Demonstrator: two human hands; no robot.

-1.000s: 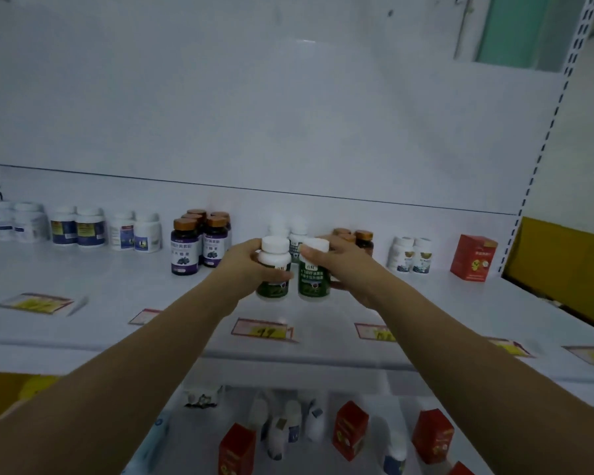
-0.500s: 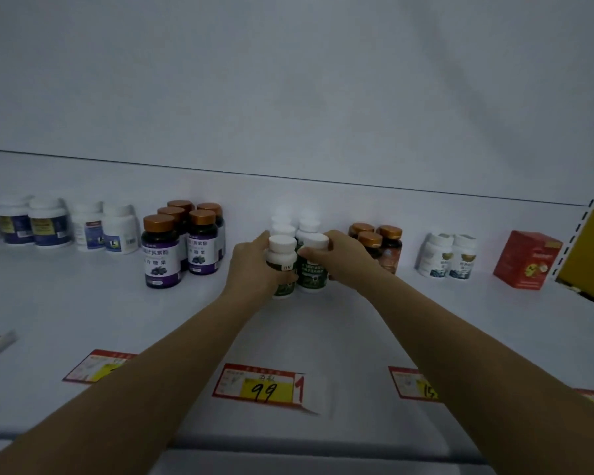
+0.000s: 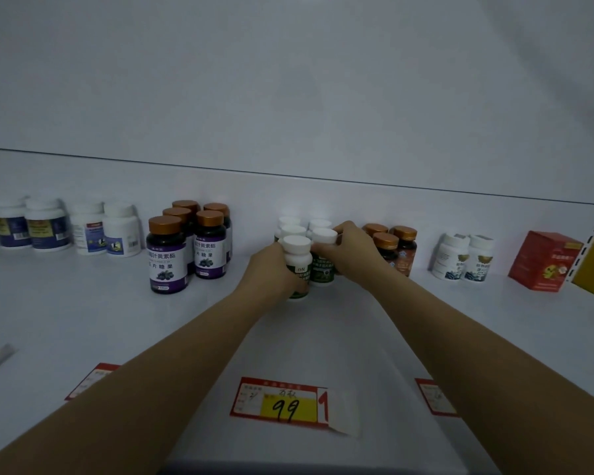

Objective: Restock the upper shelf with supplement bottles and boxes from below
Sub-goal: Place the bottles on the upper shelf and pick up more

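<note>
The left hand [image 3: 271, 274] has its fingers curled round a white-capped green-label bottle [image 3: 297, 260], so that's a proper grip on the body of it. The right hand [image 3: 355, 255] is doing the same thing with a second green-label bottle [image 3: 323, 269], fingers wrapped over it from the right side. The two bottles are upright and touching side by side, bases down at the upper shelf [image 3: 83, 320]. Whether they've got their full weight on it or are a hair above it, can't really tell from this angle.

Directly behind them sit more white-capped bottles [image 3: 290, 223] of the same kind, in two short rows running back toward the rear panel. So the held pair lines up at the front of that group.

Left of the group, a bit apart, there's a cluster of purple-label bottles [image 3: 167, 260] with bronze caps. Just beside the right hand are amber bottles [image 3: 405, 246] with copper caps, then a pair of white bottles [image 3: 463, 258], then a red box [image 3: 542, 260] near the shelf's right end. Way over on the left are white tubs with dark blue labels [image 3: 28, 229] and two plainer white tubs [image 3: 107, 234] next to them.

Near the front edge, between the forearms, lies a red price tag [image 3: 282, 404] reading 99 in black on yellow, with other tags partly hidden under each arm.
</note>
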